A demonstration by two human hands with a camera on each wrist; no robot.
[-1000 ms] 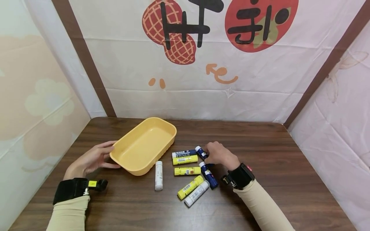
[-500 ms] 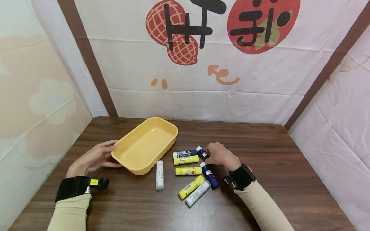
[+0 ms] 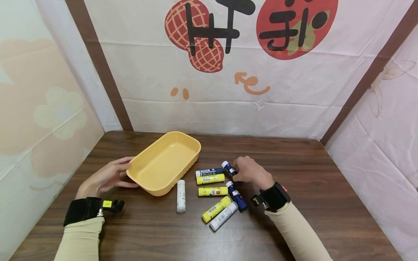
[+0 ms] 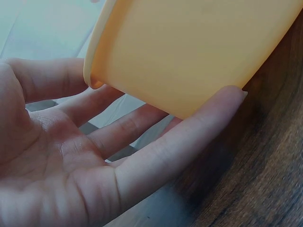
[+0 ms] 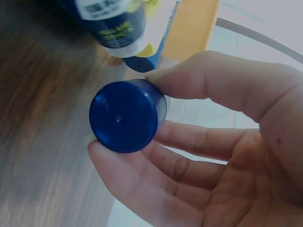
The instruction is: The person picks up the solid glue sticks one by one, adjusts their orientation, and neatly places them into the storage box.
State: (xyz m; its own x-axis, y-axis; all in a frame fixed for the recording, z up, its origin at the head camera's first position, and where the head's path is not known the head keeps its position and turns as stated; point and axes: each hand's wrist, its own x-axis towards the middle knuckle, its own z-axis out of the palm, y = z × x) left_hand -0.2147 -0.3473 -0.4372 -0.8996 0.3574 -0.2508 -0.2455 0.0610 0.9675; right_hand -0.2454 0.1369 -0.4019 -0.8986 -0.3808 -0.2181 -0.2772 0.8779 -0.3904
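Tray (image 3: 143, 178) has nothing in it yet, so by my count all 8 glue sticks still need to go in. Right hand (image 3: 249, 170) is pinching the blue glue stick (image 3: 227, 168) at the far end of the pile, thumb and fingers clamped round the barrel. It's barely off the table, long axis running diagonally, cap toward the tray. Left hand (image 3: 105, 177) rests flat against the tray's side, fingers straight.

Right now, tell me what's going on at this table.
A person sits at a wooden table. The left hand rests straight fingers against the end of an empty yellow tray. The right hand pinches a blue glue stick by its capped end. Seven more glue sticks, blue, yellow and white, lie loose on the table between tray and right hand.
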